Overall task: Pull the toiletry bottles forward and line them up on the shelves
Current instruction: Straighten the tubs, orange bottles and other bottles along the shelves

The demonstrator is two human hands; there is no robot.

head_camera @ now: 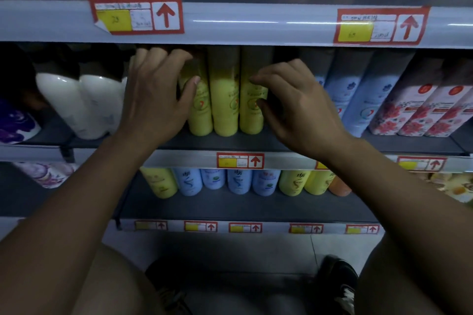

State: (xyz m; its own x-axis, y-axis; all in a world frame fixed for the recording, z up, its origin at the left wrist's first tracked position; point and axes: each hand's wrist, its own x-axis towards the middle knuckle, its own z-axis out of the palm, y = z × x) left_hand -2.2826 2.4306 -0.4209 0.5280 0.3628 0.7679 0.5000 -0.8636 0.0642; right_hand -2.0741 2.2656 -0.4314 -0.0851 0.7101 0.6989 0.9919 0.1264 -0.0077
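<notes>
On the middle shelf (230,142) of a dim grey store rack with red-framed price tags (240,160) on each rail, three yellow bottles (225,100) stand upright side by side near the front edge, between white bottles (84,105) and pale blue bottles (358,100). Left hand (156,94) curls its fingers over the leftmost yellow bottle, thumb on its front. Right hand (297,107) grips the rightmost one, fingers bent around its side, both forearms reaching upward.
</notes>
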